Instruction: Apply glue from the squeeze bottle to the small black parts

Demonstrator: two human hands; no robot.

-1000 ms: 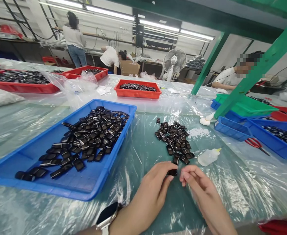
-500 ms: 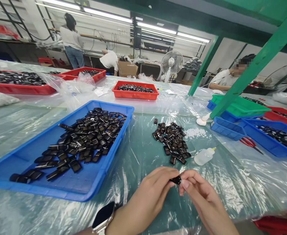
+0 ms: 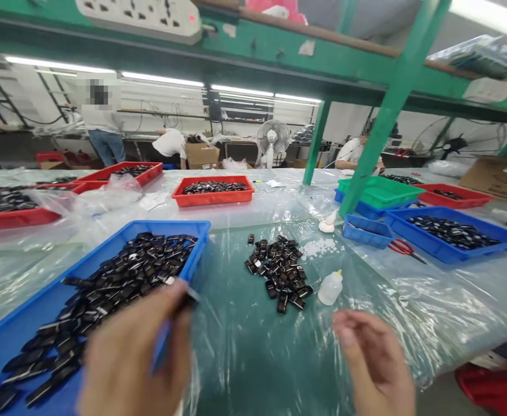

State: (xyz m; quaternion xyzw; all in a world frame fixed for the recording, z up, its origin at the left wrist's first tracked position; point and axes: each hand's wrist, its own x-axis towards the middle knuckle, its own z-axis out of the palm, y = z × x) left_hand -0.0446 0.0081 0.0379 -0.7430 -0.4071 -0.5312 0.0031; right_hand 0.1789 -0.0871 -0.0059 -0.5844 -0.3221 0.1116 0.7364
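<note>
My left hand [image 3: 136,352], smeared by motion, is over the right rim of the blue tray [image 3: 201,248]. Between its thumb and fingers is a small black plastic piece [image 3: 188,299] with a light edge. Many similar pieces lie loosely heaped in the tray. My right hand [image 3: 375,358] hovers over the green mat, apart from the left. Its thumb and forefinger tips come together; whether anything tiny is between them cannot be made out. Nearest to it is a translucent squeeze bottle [image 3: 330,289] with a yellowish tip. A loose pile of black pieces [image 3: 279,268] lies left of the bottle.
Small white bits [image 3: 318,247] lie behind the bottle. Red-handled scissors [image 3: 403,247] rest by a small blue bin [image 3: 368,231]. A green post [image 3: 372,138] rises from the table to a shelf. Further back are a red tray [image 3: 212,199], a fan and several people.
My hands have parted. The left has moved left with the black piece to the blue tray, while the right stays near the bottle. The view has tilted up, showing the shelf.
</note>
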